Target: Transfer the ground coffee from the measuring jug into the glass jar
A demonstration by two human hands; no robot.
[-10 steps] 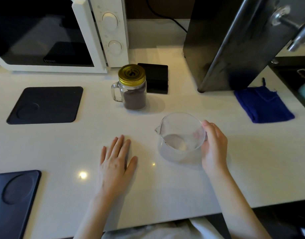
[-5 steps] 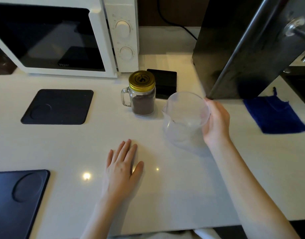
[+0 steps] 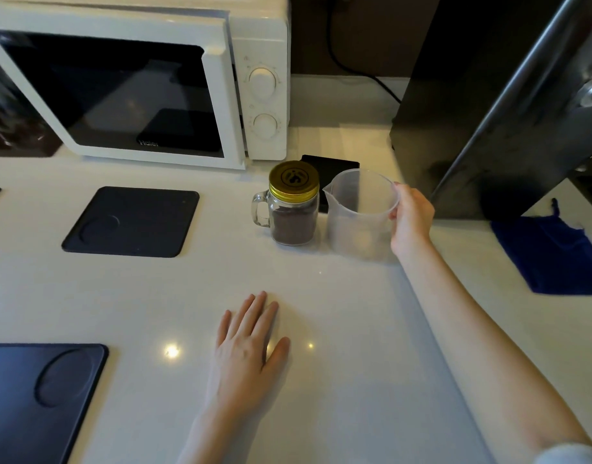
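Observation:
A glass jar (image 3: 292, 214) with a handle and a gold screw lid stands on the white counter, holding dark ground coffee. Right beside it sits the clear plastic measuring jug (image 3: 359, 214), upright, with no coffee visible inside and its spout toward the jar. My right hand (image 3: 411, 221) grips the jug at its right side. My left hand (image 3: 249, 344) lies flat on the counter, fingers spread, well in front of the jar and holding nothing.
A white microwave (image 3: 147, 85) stands behind on the left. A black box (image 3: 331, 162) sits behind the jar and jug. A tall dark appliance (image 3: 489, 105) is at the right, a blue cloth (image 3: 552, 254) beside it. Dark mats (image 3: 130, 222) (image 3: 36, 396) lie on the left.
My right hand has carried the jug away from me and set it next to the jar. The left hand has stayed flat on the counter.

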